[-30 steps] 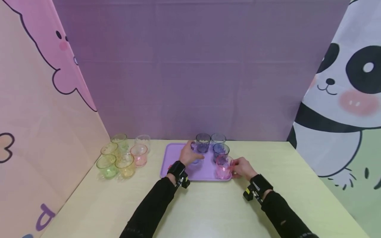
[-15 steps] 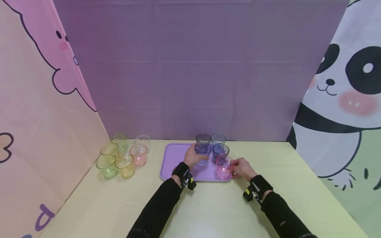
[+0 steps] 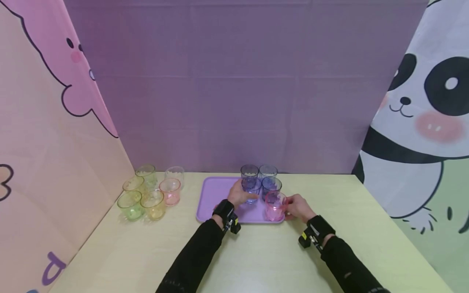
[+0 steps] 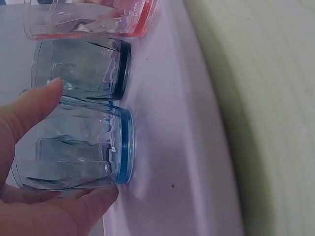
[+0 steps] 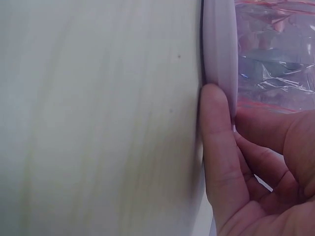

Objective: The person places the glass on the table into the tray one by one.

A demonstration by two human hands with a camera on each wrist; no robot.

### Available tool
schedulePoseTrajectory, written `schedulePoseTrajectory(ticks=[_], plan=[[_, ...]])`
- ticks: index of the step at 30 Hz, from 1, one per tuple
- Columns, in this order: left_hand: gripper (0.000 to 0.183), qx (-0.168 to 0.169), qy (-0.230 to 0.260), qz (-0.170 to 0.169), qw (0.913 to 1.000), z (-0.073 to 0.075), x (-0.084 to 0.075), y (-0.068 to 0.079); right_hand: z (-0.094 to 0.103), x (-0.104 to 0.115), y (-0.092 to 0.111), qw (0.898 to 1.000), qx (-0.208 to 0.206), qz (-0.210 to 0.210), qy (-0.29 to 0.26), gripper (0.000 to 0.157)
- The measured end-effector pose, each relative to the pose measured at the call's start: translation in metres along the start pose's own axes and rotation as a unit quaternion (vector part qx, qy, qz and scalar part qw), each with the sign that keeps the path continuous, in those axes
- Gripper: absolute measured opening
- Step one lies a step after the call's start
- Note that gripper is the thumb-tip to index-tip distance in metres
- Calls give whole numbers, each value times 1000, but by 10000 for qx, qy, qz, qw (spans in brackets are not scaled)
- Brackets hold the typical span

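A purple backdrop (image 3: 234,85) stands at the rear, flanked by a panda panel (image 3: 432,134) on the right and a pale pink panel (image 3: 47,171) on the left. The pale table (image 3: 256,260) spans the foreground. A purple tray (image 3: 210,199) lies flat near the table's rear edge, at centre. The left hand (image 3: 237,194) is clamped on a blue glass (image 3: 251,185), thumb and fingers on opposite sides; the glass is upright at the tray, directly beside a dark blue glass (image 3: 271,186). The right hand (image 3: 299,207) is at the tray's near right corner: one digit lies against the tray edge, another beside a pink glass (image 3: 275,208). Whether this hand clamps tray or glass cannot be told. The pink glass stands upright inside that corner. Behind the blue pair stand a dark grey glass (image 3: 249,171) and a clear grey glass (image 3: 268,170). Six tinted glasses (image 3: 153,205) stand grouped on the table, left of the tray
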State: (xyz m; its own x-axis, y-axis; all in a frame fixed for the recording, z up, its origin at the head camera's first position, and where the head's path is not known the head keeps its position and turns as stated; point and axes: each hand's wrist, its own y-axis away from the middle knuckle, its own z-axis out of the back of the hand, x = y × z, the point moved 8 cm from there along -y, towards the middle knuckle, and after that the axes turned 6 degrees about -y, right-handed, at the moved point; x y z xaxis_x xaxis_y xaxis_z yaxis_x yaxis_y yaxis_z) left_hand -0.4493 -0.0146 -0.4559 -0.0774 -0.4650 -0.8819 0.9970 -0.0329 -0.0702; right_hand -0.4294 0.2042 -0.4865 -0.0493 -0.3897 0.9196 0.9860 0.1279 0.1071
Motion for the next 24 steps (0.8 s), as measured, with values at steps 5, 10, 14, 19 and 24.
schedulePoseTrajectory(ticks=[5, 10, 14, 19, 24], plan=[[84, 57, -21, -47, 10000, 0, -1, 0, 0, -1, -1, 10000, 51, -36, -54, 4], [83, 87, -103, -183, 9997, 2, -1, 0, 0, -2, -2, 9999, 33, -50, -82, 4], [82, 184, -239, -349, 9989, 3, -2, 1, 0, -4, -3, 10000, -43, -59, -62, 4], [81, 440, -414, -394, 9974, 6, -1, 3, -1, -4, -4, 10000, -59, -39, -46, 2], [78, 431, -802, -169, 9957, 19, 3, 2, -1, -4, -4, 10000, -45, -20, -59, 2]])
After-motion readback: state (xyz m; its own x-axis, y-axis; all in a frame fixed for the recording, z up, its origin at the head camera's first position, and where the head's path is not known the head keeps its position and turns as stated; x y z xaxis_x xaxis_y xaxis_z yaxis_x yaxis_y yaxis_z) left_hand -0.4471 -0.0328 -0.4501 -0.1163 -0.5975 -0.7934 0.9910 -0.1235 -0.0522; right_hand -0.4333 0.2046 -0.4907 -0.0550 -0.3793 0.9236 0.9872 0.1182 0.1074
